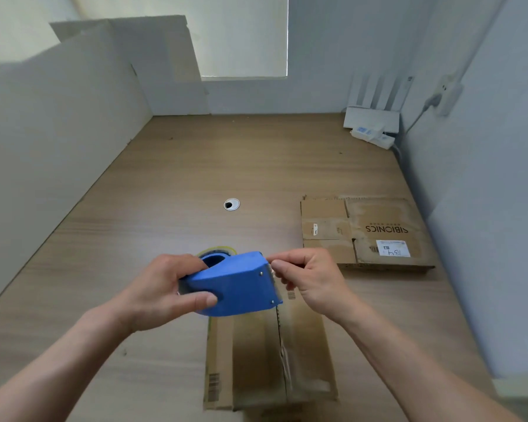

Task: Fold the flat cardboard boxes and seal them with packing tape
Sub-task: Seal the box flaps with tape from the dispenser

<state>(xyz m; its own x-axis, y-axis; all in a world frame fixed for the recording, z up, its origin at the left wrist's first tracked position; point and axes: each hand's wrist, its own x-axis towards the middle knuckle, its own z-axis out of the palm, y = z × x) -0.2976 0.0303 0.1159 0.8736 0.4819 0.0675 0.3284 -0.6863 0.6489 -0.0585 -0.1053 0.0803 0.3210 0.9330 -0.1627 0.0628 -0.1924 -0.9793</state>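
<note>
Left hand (162,287) grips tape dispenser (238,287) | right fingers (287,264) pinch — apparently — tape (272,272)

Left hand (165,287) grips blue tape dispenser (238,284) from its left side, thumb on the near face. Right hand (305,275) pinches at the dispenser's right end, near the cutter; tape end too small to tell. Dispenser held above folded cardboard box (256,360), flaps closed, centre seam visible. Flat cardboard box (363,229) lies on table (165,193), right side, well apart.
</note>
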